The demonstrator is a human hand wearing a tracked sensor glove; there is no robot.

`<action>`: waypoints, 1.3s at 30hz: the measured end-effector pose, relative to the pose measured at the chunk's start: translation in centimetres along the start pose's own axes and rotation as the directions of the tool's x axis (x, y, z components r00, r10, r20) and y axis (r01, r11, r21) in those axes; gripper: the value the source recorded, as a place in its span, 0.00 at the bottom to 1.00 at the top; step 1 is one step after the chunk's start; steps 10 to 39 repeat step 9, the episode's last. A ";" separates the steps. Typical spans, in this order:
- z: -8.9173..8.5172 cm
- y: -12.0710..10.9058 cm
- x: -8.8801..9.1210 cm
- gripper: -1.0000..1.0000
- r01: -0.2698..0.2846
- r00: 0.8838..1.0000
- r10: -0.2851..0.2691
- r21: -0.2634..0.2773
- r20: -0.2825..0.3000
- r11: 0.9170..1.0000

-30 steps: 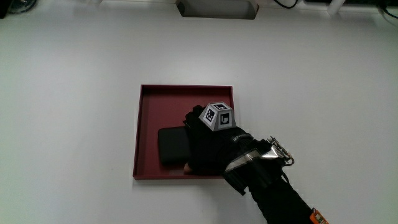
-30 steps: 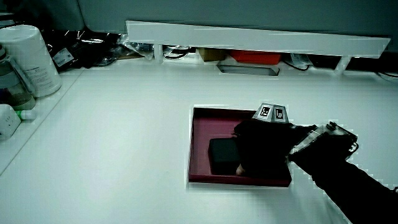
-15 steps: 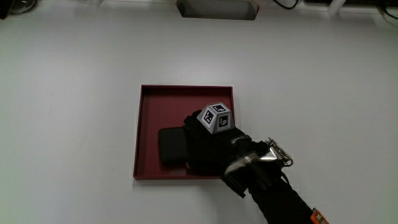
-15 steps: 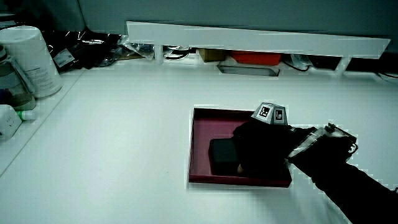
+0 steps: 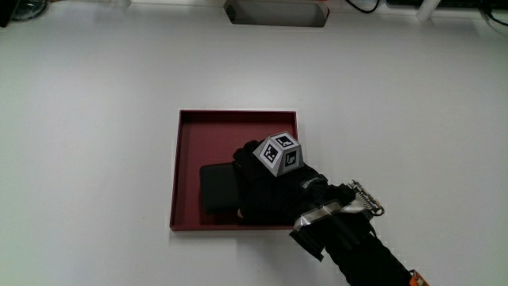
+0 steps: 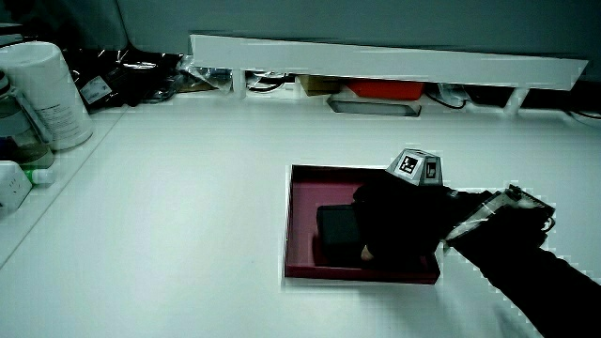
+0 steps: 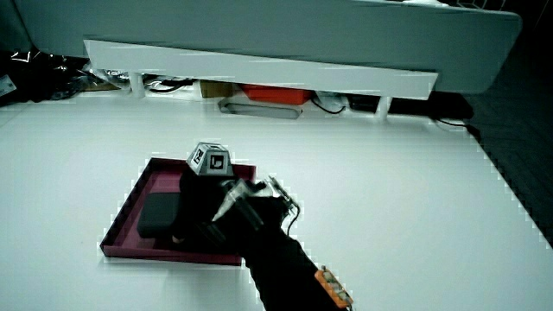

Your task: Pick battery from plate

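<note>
A dark red square plate (image 5: 238,114) lies on the white table, also in both side views (image 6: 312,170) (image 7: 128,200). In it rests a flat black battery (image 5: 215,189), seen in both side views too (image 6: 332,229) (image 7: 158,216). The gloved hand (image 5: 259,189) sits over the plate with its fingers curled on the battery's end, and covers that end. The patterned cube (image 5: 280,153) rides on the hand's back. In both side views the hand (image 6: 392,222) (image 7: 195,211) rests low in the plate, its forearm reaching back toward the person.
A low white partition (image 6: 376,54) (image 7: 259,72) runs along the table's edge farthest from the person, with a grey tray (image 5: 276,11) at its foot. A white canister (image 6: 45,88) and small items stand on a side shelf.
The hand has turned slightly, its cube tipping a little. The battery has slid a small way in the plate, away from the forearm. The forearm has shifted a bit.
</note>
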 end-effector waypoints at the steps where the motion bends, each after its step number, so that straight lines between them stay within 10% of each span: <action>1: 0.4 -0.4 -0.1 1.00 -0.006 1.000 0.006 0.006 -0.002 1.000; 7: 2.9 -2.6 0.6 1.00 0.011 1.000 -0.011 0.052 0.002 0.999; 8: 2.5 -2.2 1.6 1.00 -0.077 0.996 0.079 0.043 -0.035 0.996; 9: 2.6 -2.6 2.0 1.00 -0.051 0.994 0.053 0.030 -0.092 0.998; 39: 2.6 -2.6 2.0 1.00 -0.051 0.994 0.053 0.030 -0.092 0.998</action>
